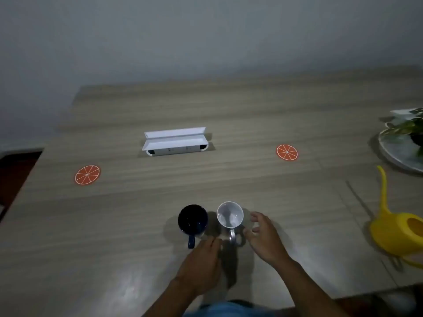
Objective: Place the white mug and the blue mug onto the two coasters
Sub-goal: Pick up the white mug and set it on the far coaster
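Two mugs (210,219) near table edge (320,296)

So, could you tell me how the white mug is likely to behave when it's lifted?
The white mug looks rigid and glossy, so probably slippery and breakable. It appears empty, so likely light. Its handle faces the right hand, offering a secure hold.

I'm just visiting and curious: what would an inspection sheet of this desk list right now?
Surface: wooden table, lit dimly.
Job's things: blue mug and white mug upright, side by side near the front edge; left coaster and right coaster both bare.
Clutter: white box, yellow watering can, plant on a tray.
Grippers: left hand near the blue mug's handle; right hand open beside the white mug; neither grips yet.
Cables: nothing seen.
Surroundings: plain wall behind.
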Available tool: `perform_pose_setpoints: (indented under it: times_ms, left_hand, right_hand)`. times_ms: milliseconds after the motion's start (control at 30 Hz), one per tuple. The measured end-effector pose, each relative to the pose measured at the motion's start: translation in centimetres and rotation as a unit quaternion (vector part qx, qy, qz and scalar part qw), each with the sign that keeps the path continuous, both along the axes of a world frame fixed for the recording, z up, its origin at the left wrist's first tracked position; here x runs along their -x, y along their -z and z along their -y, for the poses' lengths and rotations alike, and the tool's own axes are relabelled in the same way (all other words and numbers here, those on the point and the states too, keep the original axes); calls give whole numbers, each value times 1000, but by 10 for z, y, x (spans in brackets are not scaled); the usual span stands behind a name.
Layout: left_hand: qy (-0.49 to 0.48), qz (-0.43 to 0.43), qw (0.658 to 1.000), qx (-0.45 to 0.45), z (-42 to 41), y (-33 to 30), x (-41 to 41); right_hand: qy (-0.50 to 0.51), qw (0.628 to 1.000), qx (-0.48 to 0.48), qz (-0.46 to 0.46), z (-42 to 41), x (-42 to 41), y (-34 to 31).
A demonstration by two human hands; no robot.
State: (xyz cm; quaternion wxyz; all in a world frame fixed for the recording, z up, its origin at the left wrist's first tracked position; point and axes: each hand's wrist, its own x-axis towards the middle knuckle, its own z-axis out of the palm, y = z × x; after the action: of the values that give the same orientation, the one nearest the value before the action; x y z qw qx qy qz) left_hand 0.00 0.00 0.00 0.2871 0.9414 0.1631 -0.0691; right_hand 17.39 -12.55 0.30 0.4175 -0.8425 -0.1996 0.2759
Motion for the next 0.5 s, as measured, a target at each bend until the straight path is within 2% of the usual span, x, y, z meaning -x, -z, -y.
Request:
perform_pose_setpoints:
  times_ms: [67, 200, 500]
  left_hand:
    - [27, -51, 998, -6, 3, 12, 3]
    - [88, -159, 979, -87, 6, 34, 10]
    - [93, -172, 977, -89, 8, 39, 13]
  right_hand:
    - [4, 1000, -13, 2, -5, 6, 1]
    - [-21, 999, -47, 12, -14, 23, 1]
    - [-54, 995, -9, 87, -31, 18, 13]
